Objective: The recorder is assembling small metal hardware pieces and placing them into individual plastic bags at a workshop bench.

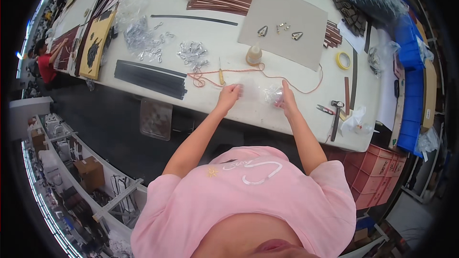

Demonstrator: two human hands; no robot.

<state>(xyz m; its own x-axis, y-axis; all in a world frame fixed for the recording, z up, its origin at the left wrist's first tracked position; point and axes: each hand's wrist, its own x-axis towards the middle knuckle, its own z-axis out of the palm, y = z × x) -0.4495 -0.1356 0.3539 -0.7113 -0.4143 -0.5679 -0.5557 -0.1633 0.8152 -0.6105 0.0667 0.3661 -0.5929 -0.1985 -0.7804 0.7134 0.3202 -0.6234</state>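
Note:
Both hands are over the near side of the white table (258,117), with a clear plastic bag (256,94) stretched between them. My left hand (229,98) pinches the bag's left side with the fingers closed. On its right side, my right hand (287,99) grips the bag, the thumb pointing up. Something shiny shows at the right part of the bag, too blurred to name. Just beyond lie a thin orange-red cord (239,70) and a yellow-handled awl (221,77). A bottle of amber liquid (254,56) stands behind the cord.
Black strips (150,79) and metal snap hooks (192,56) lie left. A grey board (287,50) carries small metal parts. A hammer (337,117), pliers (325,110) and yellow tape roll (343,60) lie right. Red crates (377,172) stand below. Another person (45,67) works far left.

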